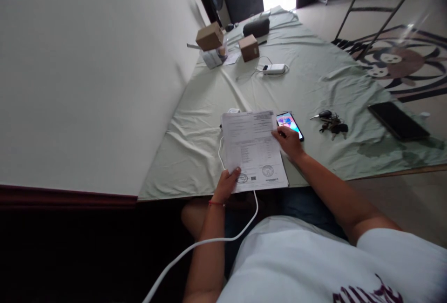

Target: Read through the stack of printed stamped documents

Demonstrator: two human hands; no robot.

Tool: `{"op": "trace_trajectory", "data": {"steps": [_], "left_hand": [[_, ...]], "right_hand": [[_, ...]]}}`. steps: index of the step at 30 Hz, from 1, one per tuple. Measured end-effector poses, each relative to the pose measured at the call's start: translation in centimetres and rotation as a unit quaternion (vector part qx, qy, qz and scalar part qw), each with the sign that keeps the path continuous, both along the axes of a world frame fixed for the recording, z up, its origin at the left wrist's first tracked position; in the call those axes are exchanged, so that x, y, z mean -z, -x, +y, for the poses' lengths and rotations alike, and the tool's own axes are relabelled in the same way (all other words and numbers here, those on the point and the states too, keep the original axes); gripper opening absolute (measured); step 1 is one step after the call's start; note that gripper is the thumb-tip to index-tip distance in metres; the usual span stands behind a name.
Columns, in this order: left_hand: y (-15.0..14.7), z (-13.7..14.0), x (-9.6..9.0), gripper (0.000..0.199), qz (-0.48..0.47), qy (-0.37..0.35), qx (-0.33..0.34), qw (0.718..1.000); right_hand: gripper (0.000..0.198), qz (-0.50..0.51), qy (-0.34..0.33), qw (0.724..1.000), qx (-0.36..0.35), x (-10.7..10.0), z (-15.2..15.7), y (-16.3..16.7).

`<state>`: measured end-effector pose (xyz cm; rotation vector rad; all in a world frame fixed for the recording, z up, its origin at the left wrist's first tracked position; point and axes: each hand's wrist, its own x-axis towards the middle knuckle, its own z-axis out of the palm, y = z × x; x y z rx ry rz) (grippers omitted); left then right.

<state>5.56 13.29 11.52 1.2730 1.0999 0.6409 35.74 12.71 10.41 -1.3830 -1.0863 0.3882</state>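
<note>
A printed document point(249, 147) with round and oval stamps near its lower edge is held over the near side of the table; more sheets seem to lie beneath it. My left hand point(226, 184) grips its lower left corner, thumb on top. My right hand point(289, 141) pinches the right edge near the top. Just past the right hand, a smartphone point(291, 124) lies with its screen lit, partly covered by that hand. Behind the paper's upper left, a white item point(233, 111) is mostly hidden.
A white cable point(209, 241) crosses my lap. On the green tablecloth point(195, 131) lie keys point(333, 124), a dark tablet-like device point(398, 120), a white power strip point(274, 69), cardboard boxes point(248, 48) and a dark pouch point(256, 27). The wall point(87, 84) borders the left; a chair frame point(377, 10) stands right.
</note>
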Motion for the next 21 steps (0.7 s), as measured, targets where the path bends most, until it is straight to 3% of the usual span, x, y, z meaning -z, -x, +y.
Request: {"op": "trace_trajectory", "data": {"steps": [8,11,17,21], "left_hand": [[-0.2,0.2,-0.1,0.058,0.007,0.005,-0.01,1.0],[-0.3,0.1,-0.3,0.059,0.006,0.001,-0.011,1.0],[-0.2,0.0,-0.1,0.056,0.025,-0.009,-0.007,1.0],[0.6,0.5,0.9,0.053,0.071,-0.076,0.02,0.994]], "right_hand": [[0.018,0.062,-0.031,0.998,-0.002,-0.2,0.0,-0.2],[0.022,0.128,-0.042,0.99,-0.037,-0.1,0.2,-0.4],[0.033,0.283,-0.028,0.92,-0.268,-1.1,-0.5,-1.4],[0.03,0.19,0.026,0.842,-0.504,-2.3,-1.9,-2.9]]}}
